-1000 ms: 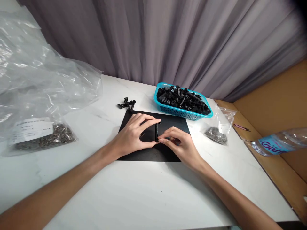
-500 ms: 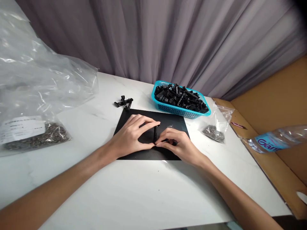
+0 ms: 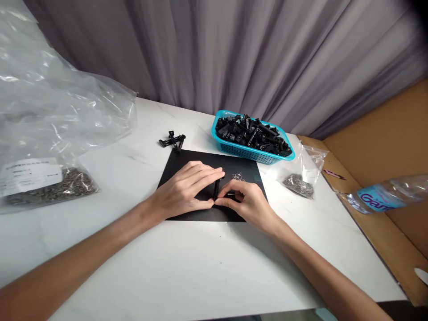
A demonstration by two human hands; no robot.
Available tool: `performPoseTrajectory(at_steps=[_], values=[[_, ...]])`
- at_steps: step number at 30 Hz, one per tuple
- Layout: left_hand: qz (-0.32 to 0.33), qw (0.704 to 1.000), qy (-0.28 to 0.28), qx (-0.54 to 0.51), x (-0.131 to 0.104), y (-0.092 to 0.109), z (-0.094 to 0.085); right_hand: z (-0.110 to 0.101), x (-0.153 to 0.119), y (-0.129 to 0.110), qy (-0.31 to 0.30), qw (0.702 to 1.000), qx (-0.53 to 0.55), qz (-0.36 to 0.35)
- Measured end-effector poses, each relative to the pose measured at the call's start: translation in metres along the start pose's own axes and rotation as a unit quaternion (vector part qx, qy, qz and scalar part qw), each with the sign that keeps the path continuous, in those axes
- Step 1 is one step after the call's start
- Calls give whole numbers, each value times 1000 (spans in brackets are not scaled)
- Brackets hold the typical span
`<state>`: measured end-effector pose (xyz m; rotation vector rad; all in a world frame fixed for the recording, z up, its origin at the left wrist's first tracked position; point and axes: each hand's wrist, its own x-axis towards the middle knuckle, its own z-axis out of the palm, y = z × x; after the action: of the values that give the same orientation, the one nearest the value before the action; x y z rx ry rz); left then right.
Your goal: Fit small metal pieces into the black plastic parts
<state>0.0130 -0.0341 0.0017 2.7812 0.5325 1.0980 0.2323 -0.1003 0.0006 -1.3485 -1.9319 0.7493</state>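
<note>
My left hand is closed on a slim black plastic part, fingertips at its far end and thumb at its near end. The part lies lengthwise away from me over a black mat. From the right, my right hand pinches at the part's near end, thumb and index finger close together. Whatever small thing sits in that pinch is too small to make out. Beyond the right hand, a little heap of small metal pieces rests on the mat.
A blue basket full of black plastic parts stands behind the mat. Several loose black parts lie at its far left corner. Bags of metal pieces flank the mat, a large one left and a small one right. A plastic bottle lies far right.
My right thumb and fingers have shifted slightly at the part's near end. The left hand's fingers sit closer together, still on the black part. More of the metal heap shows.
</note>
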Motion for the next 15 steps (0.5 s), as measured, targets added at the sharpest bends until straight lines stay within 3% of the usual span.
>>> performPoseTrajectory(at_steps=[7,11,15], values=[[-25,999,21,8,0,-5,-5,-19,0,-6,-19,999,17,-21],[-31,998,45,11,2,-7,-9,-32,-1,-10,46,998,-21,-46],[-57,997,46,7,3,-7,-10,-32,-5,-14,108,990,-67,-69]])
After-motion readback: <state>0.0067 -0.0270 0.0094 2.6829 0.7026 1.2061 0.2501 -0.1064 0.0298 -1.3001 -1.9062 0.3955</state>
